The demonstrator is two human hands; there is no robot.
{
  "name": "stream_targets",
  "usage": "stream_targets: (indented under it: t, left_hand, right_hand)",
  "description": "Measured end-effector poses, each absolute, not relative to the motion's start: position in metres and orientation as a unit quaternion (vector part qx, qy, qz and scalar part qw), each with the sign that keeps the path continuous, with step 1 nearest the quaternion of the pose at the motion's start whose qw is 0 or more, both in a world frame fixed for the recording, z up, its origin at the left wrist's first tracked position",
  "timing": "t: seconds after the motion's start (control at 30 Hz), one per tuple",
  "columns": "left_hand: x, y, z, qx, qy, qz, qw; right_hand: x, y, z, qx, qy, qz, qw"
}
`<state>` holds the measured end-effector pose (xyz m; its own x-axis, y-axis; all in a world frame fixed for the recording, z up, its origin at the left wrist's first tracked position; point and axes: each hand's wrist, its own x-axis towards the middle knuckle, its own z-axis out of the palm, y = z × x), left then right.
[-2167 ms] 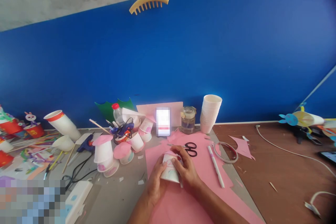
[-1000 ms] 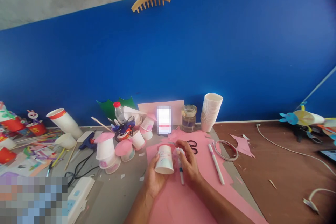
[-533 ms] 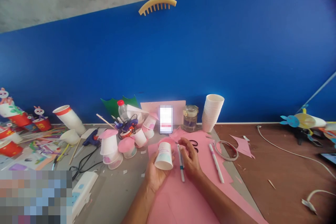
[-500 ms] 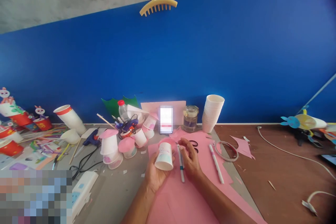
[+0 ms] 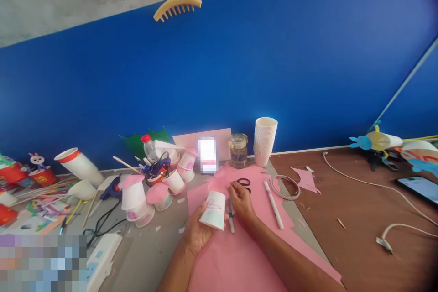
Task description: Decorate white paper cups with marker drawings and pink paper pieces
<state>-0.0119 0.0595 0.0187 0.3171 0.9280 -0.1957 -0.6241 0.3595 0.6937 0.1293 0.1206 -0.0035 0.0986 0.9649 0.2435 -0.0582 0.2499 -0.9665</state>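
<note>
The left hand (image 5: pixel 198 230) holds a paper cup (image 5: pixel 214 210) with pink and pale blue markings, tilted with its wide end lower. The right hand (image 5: pixel 242 203) is just beside it, fingertips drawn together; whether they pinch anything is too small to tell. Beneath both hands, pink paper (image 5: pixel 232 264) covers part of the surface (image 5: pixel 150 255), bearing scissors (image 5: pixel 243 182), a teal-banded marker (image 5: pixel 232 223) near the right hand, and a white pen (image 5: pixel 274 205). Behind stand a blurred phone (image 5: pixel 207 155), a jar (image 5: pixel 238 151) and stacked white cups (image 5: pixel 265 141)

Right hand (image 5: pixel 241 201) — curled inward
</note>
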Motion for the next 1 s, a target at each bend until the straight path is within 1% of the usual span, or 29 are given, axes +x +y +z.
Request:
stream_targets:
  t: [0.13, 0.27, 0.5, 0.73, 1.0]
  left_hand:
    - [-0.006, 0.057, 0.026, 0.367, 0.284, 0.534, 0.707]
    - [-0.007, 0.058, 0.024, 0.405, 0.299, 0.540, 0.674]
    - [-0.008, 0.058, 0.024, 0.415, 0.289, 0.547, 0.667]
    - [-0.009, 0.056, 0.024, 0.412, 0.303, 0.539, 0.669]
    - [-0.005, 0.056, 0.031, 0.443, 0.329, 0.529, 0.645]
  right_hand:
    - [0.129, 0.120, -0.004, -0.432, -0.498, 0.453, 0.600]
    - [0.130, 0.117, -0.001, -0.408, -0.502, 0.471, 0.600]
    - [0.127, 0.110, 0.005, -0.353, -0.521, 0.494, 0.600]
    - [0.130, 0.109, 0.008, -0.336, -0.521, 0.501, 0.605]
    - [0.131, 0.112, 0.006, -0.324, -0.492, 0.535, 0.606]
